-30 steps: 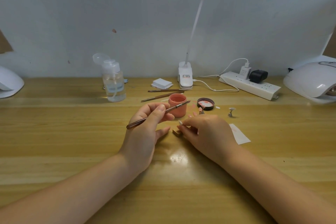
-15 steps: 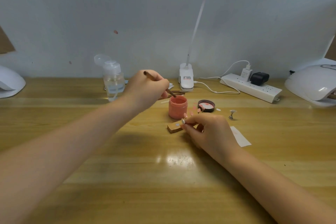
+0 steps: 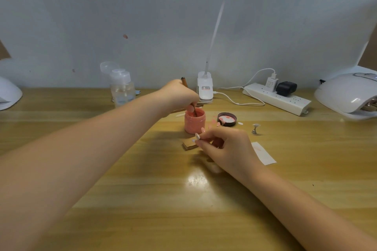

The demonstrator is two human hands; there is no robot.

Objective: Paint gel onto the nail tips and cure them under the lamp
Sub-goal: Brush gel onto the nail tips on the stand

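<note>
While my left hand (image 3: 179,96) grips the brush (image 3: 188,96) with its tip in the gel pot (image 3: 194,121), I should take little gel; my right hand (image 3: 226,146) pinches the nail tip (image 3: 197,135) just in front of the pot.

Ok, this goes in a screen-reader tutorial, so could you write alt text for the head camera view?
The left hand dips a brush into an open pink gel jar while the right hand pinches a nail tip over a small wooden block. A white curing lamp sits at the wooden table's far right.
</note>
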